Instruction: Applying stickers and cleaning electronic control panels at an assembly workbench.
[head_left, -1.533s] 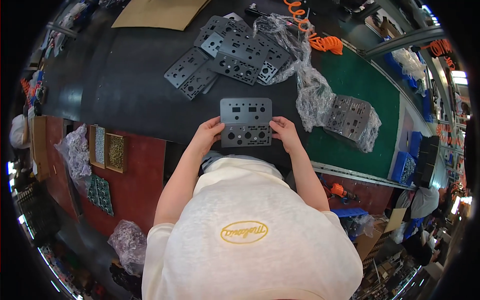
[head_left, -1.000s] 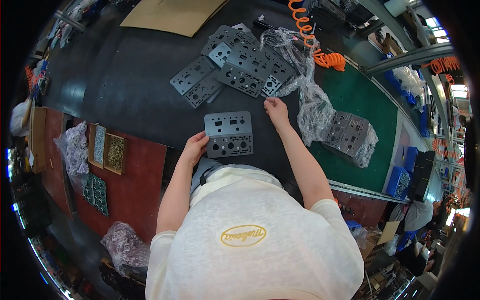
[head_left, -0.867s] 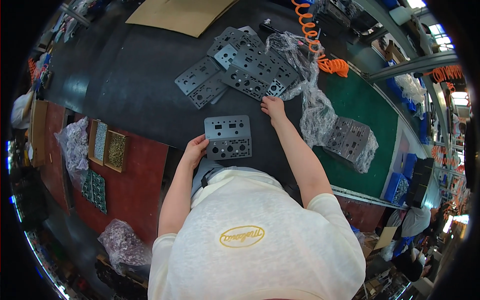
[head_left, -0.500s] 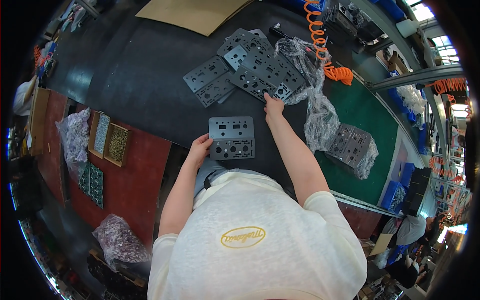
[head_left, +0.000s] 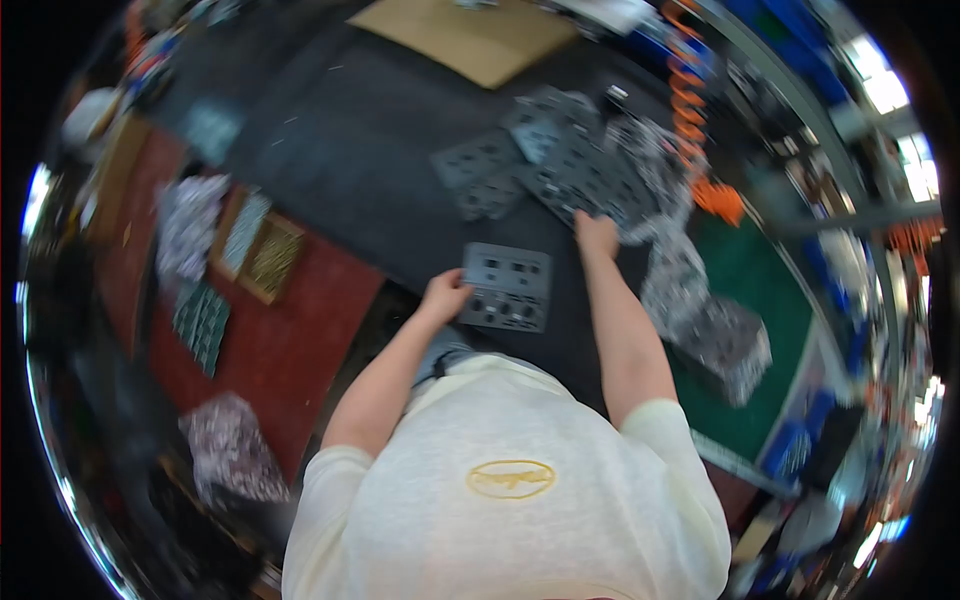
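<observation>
Left hand pinches the edge of one grey punched plate lying mid-frame on the dark worktop, right hand rests fingers-down on the plate pile upper right, so looks like plenty left to sort.

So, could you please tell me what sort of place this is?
Probably a factory assembly bench: a pile of punched grey metal plates on a dark work mat, an orange coiled air hose, and bagged parts.

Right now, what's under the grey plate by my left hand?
The grey plate lies flat on the dark mat; your left hand touches its edge. Anything beneath the plate is covered.
</observation>
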